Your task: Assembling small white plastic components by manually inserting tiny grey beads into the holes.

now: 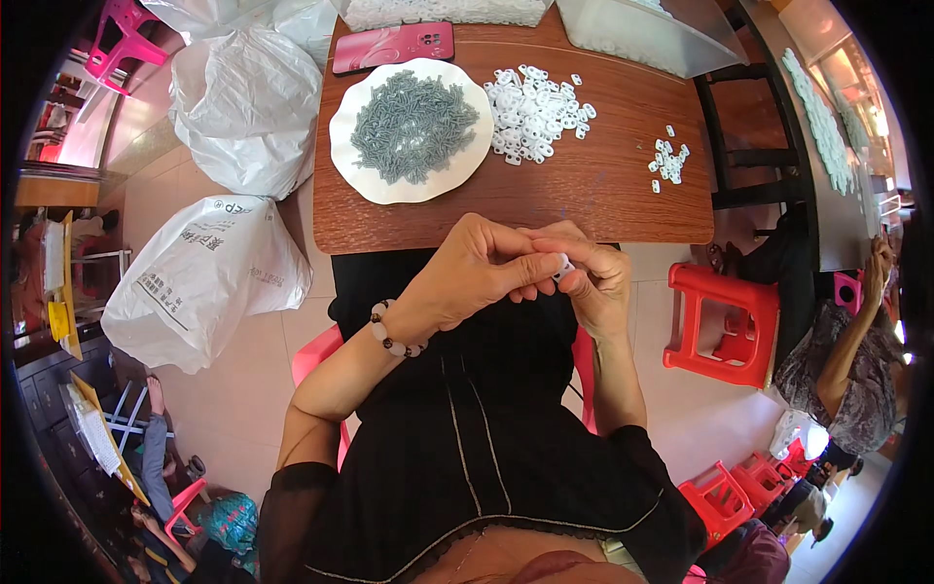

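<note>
Piece (564, 269), small and white, we pinch between left hand (479, 273) and right hand (599, 284), its long axis roughly near-to-far.

held between left hand (474, 265) and right hand (595, 277): small piece (563, 266), white; bracelet (381, 331) just behind left hand: pale pinkish beads, some dark brown; beyond left hand: plate (346, 148), white, rods (413, 125) on it grey-green; phone (394, 49) farther beyond: pink-red, paler swirls; pile (537, 112) beyond both hands: white; tabletop (593, 209) under it: reddish brown, darker wood grain; stool (759, 326) right of right hand: bright red; bag (199, 277) left of left hand: white, black print; dress (418, 457) nearer than the hands: black, pale trim lines
</note>
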